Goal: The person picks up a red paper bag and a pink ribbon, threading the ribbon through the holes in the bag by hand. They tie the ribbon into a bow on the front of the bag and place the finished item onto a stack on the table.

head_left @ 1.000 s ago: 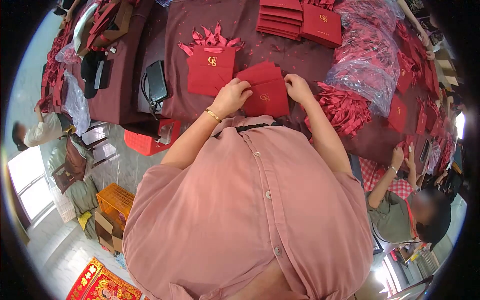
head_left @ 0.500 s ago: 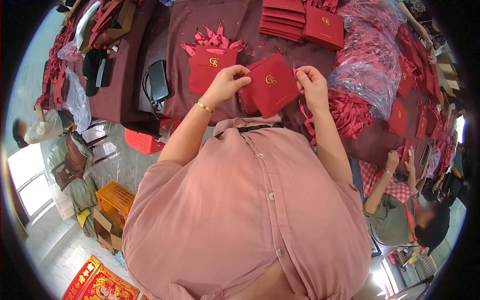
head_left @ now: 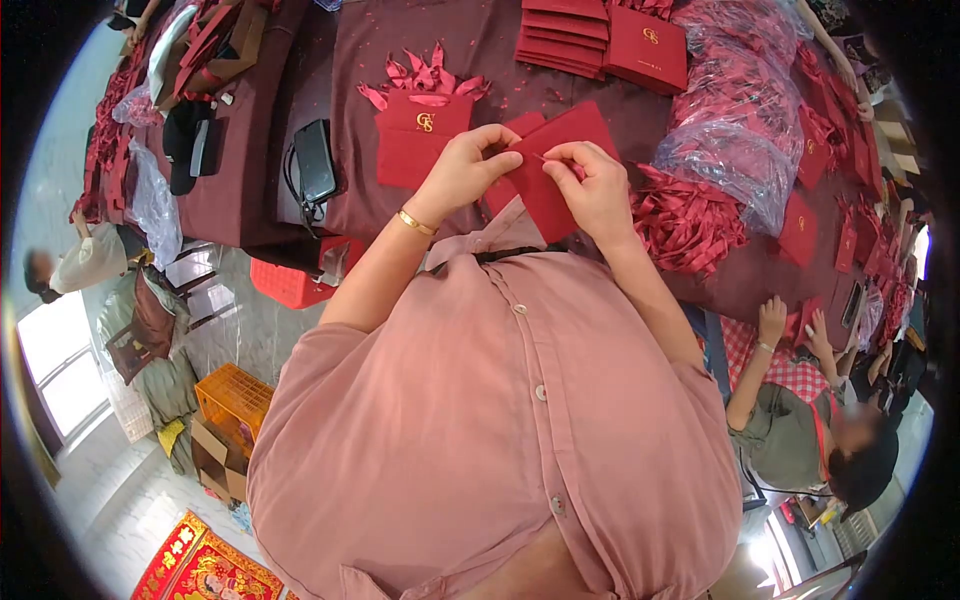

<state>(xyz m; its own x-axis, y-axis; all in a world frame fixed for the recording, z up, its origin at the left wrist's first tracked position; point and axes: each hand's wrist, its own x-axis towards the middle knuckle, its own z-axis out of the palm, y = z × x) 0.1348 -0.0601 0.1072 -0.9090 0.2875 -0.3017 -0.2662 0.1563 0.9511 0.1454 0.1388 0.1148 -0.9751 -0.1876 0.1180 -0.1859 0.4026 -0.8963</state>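
Between my hands, above the table's near edge, is a small dark red paper bag (head_left: 581,126), its plain side facing me. My left hand (head_left: 476,170) is closed on its left edge, thumb against the fingers. With fingertips pinched, my right hand (head_left: 594,188) is at the bag's middle, where a tiny bit of pink ribbon (head_left: 540,157) shows; the rest of the ribbon is hidden. Another red piece sits behind the bag, partly covered. Left of my hands lies a red bag with a gold logo (head_left: 424,145), topped by several looped ribbons (head_left: 425,75).
Stacked red bags (head_left: 562,38) stand at the back beside a logo bag (head_left: 647,48). Right of my hands are a plastic-wrapped ribbon bundle (head_left: 738,105) and loose ribbons (head_left: 690,222). A phone (head_left: 315,160) lies left. Another person (head_left: 790,435) works at the right.
The bag has turned from its gold-logo face to a plain side. My right hand has moved left from the bag's right edge onto its middle.
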